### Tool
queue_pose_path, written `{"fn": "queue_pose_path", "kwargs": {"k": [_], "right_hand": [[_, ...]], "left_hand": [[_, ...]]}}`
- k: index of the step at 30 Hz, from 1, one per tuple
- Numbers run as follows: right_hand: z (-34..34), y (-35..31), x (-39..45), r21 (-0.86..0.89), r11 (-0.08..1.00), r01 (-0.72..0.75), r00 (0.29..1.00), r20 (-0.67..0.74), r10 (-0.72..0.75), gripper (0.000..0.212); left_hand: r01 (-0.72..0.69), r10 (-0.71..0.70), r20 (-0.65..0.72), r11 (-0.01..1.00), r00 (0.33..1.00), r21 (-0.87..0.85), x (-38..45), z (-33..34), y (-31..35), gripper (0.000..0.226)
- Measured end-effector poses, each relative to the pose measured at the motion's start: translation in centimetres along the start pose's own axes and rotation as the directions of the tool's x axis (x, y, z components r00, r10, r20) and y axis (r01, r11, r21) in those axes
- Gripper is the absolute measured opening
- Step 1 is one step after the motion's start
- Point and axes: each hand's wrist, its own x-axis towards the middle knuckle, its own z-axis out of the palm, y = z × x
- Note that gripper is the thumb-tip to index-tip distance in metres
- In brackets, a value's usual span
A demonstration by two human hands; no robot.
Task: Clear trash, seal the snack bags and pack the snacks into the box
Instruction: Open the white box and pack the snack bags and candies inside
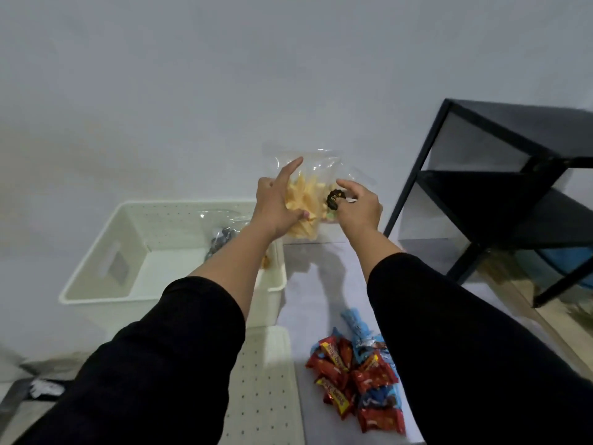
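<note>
A clear plastic bag of yellow chips (306,200) with a round black label is held up in front of the wall, above the table's far edge. My left hand (277,203) grips its left side, index finger stretched up along the bag. My right hand (357,208) pinches its right side near the label. A cream perforated box (96,281) stands at the left, with a dark snack bag (221,240) inside against its right wall. A pile of red and blue wrapped snacks (359,377) lies on the table near me.
A cream perforated lid (263,387) lies flat in front of the box. A black metal shelf frame (500,200) stands at the right, close to my right arm. A grey wall rises right behind the table.
</note>
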Motion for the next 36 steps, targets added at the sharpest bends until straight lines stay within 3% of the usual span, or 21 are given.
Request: {"fn": "queue_pose_path", "kwargs": {"k": [7, 12, 21, 36], "right_hand": [[6.1, -3.6, -8.3, 0.029, 0.998, 0.048, 0.993, 0.11, -0.051, 0.041], [8.9, -3.2, -10.5, 0.032, 0.999, 0.019, 0.983, 0.184, -0.024, 0.045], [13.8, 0.2, -7.9, -0.058, 0.998, -0.01, 0.965, 0.262, 0.025, 0.045], [19.4, 8.5, -3.1, -0.255, 0.959, -0.12, 0.911, 0.357, 0.209, 0.051]], "left_hand": [[0.049, -0.045, -0.086, 0.998, 0.995, 0.045, -5.8, -10.4, -3.3, 0.099], [0.105, -0.104, -0.108, 0.994, 0.989, 0.01, -7.8, -13.4, -7.0, 0.099], [0.206, -0.207, -0.087, 0.978, 0.974, -0.029, -5.9, -12.0, -13.1, 0.101], [0.381, -0.393, 0.083, 0.915, 0.916, 0.131, -0.3, -6.2, -21.6, 0.103]]}}
